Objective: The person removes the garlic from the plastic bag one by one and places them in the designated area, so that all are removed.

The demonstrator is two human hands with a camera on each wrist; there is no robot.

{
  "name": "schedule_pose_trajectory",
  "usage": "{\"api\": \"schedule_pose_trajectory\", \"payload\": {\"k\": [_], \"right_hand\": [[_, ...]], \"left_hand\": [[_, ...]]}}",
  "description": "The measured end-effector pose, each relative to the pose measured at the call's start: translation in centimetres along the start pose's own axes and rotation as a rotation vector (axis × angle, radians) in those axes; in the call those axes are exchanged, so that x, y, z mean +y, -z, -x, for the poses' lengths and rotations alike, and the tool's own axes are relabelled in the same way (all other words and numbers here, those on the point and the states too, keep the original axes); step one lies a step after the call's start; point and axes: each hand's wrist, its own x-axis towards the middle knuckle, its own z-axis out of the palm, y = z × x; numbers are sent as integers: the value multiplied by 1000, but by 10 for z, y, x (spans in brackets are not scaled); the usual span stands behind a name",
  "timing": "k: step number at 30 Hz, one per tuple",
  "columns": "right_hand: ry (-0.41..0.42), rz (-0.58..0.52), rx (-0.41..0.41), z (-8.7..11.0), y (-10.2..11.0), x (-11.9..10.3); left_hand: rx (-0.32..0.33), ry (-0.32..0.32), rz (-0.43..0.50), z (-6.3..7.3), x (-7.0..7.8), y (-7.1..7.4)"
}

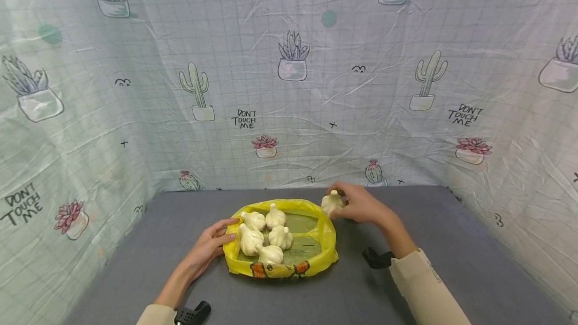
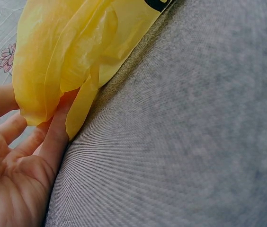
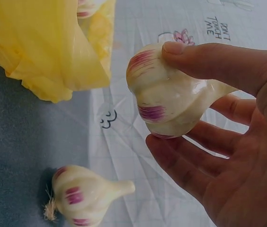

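A yellow plastic bag (image 1: 331, 245) with a rolled-down rim lies open on the table, holding several garlic bulbs (image 1: 251, 239) gathered toward its left side. My left hand (image 1: 209, 242) is at the bag's left end, its fairly straight fingers touching the yellow plastic (image 2: 76, 47); folds partly cover the fingertips. Beyond the bag's right rim, my right hand (image 1: 361, 203) holds a garlic bulb (image 3: 166, 94) between thumb and fingers. The bulb is white with purple streaks, raised off the table. Another garlic bulb (image 3: 84, 195), with a tuft of roots, lies on the table below that hand.
The grey table (image 1: 189, 214) ends at a hanging cloth backdrop (image 1: 334, 89) printed with cacti, which also rises along both sides. Black straps with dark devices (image 1: 378, 259) sit at both wrists by the beige sleeves (image 1: 426, 285).
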Motion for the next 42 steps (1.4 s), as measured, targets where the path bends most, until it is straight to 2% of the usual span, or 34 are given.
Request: {"api": "schedule_pose_trajectory", "payload": {"k": [6, 21, 29, 42], "right_hand": [[-9, -16, 31, 4, 2, 6], [-36, -25, 72, 12, 2, 23], [-65, -62, 89, 14, 5, 28], [-72, -33, 93, 22, 13, 34]], "left_hand": [[-10, -17, -3, 1, 1, 1], [-16, 7, -15, 4, 3, 1], [-32, -32, -7, 2, 1, 1], [-7, -24, -29, 0, 0, 1]]}}
